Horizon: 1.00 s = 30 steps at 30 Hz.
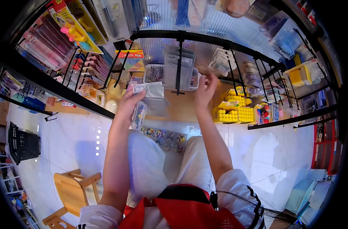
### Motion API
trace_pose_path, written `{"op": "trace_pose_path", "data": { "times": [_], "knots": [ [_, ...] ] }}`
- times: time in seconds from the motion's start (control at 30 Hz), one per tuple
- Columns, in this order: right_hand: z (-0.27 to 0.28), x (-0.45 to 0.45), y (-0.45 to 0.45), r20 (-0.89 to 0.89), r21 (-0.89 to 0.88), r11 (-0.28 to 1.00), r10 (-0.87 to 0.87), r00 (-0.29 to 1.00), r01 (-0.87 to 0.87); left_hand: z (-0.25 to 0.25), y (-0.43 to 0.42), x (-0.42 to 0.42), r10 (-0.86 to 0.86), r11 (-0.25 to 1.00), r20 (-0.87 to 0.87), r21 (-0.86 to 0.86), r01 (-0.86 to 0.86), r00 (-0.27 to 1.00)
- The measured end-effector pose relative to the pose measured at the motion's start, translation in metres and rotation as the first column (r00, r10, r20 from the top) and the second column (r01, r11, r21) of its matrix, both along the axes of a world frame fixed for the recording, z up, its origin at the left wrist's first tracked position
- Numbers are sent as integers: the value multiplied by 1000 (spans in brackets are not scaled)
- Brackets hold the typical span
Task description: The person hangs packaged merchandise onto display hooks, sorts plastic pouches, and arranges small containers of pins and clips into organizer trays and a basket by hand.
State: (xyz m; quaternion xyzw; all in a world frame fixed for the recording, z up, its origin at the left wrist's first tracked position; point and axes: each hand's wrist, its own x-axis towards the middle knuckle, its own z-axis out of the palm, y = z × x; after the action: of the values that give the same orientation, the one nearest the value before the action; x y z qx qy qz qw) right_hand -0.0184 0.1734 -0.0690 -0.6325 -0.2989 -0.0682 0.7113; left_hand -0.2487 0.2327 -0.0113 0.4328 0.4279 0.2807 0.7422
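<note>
My left hand [129, 102] is closed on a stack of flat, clear plastic packets [153, 91], thumb on top. Just below that hand is a small clear plastic box [139, 115] with colourful bits inside; I cannot tell whether the fingers also hold it. My right hand [207, 91] is raised at the right end of a white basket [194, 79], fingers bent and apart, with nothing visible in them. More flat clear packets [177, 65] stand upright in and behind the baskets, partly hidden by a black hook bar.
Black display hooks [179, 57] stick out above the wooden shelf [181, 110]. Yellow boxes [233, 110] stand to the right. A tray of round, colourful containers [170, 138] is low by my knees. A wooden chair [73, 191] stands at left on the tiled floor.
</note>
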Motion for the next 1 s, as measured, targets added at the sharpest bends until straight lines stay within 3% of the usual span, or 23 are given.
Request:
{"op": "trace_pose_path", "data": {
  "times": [0.07,0.13,0.23,0.27,0.33,0.37,0.43,0.53,0.57,0.63,0.77,0.8,0.93,1.0],
  "knots": [
    [-18,-21,-36,115,-186,913,387,915,-363,-6,5,-2,-35,993,39,-111,39,999],
    [4,-56,-56,134,-293,734,666,734,-613,-7,5,4,-79,972,122,-210,103,989],
    [12,-81,-60,-72,-484,685,589,805,-545,-12,8,8,-175,910,195,-341,234,965],
    [5,-81,-61,-191,-417,678,586,788,-605,-15,10,8,-211,883,214,-377,280,954],
    [-15,-78,-58,-410,-261,669,576,707,-696,-18,7,15,-54,951,92,-300,79,994],
    [-19,-79,-61,-457,-212,706,540,707,-676,-18,4,20,29,968,38,-252,-19,999],
    [-18,-82,-66,-548,-121,774,470,692,-621,0,-15,29,-89,989,-49,-124,83,995],
    [12,-79,-74,-371,-480,759,279,886,-439,-6,-46,47,-207,968,-205,97,231,957],
    [18,-81,-78,-214,-578,734,285,934,-356,-10,-53,52,-228,945,-259,173,278,938],
    [28,-89,-85,114,-713,686,318,941,-146,-6,-55,56,-382,913,-141,99,397,914],
    [48,-99,-108,113,-721,664,394,912,-198,-6,-57,48,-477,851,133,-178,494,869],
    [52,-98,-116,119,-734,648,416,901,-202,-11,-51,42,-598,759,182,-182,625,780],
    [57,-81,-132,28,-688,639,497,867,-344,-23,-67,43,-548,744,216,-316,589,808],
    [56,-74,-137,110,-723,627,518,848,-289,-21,-73,46,-508,752,192,-378,540,840]
  ]
}}
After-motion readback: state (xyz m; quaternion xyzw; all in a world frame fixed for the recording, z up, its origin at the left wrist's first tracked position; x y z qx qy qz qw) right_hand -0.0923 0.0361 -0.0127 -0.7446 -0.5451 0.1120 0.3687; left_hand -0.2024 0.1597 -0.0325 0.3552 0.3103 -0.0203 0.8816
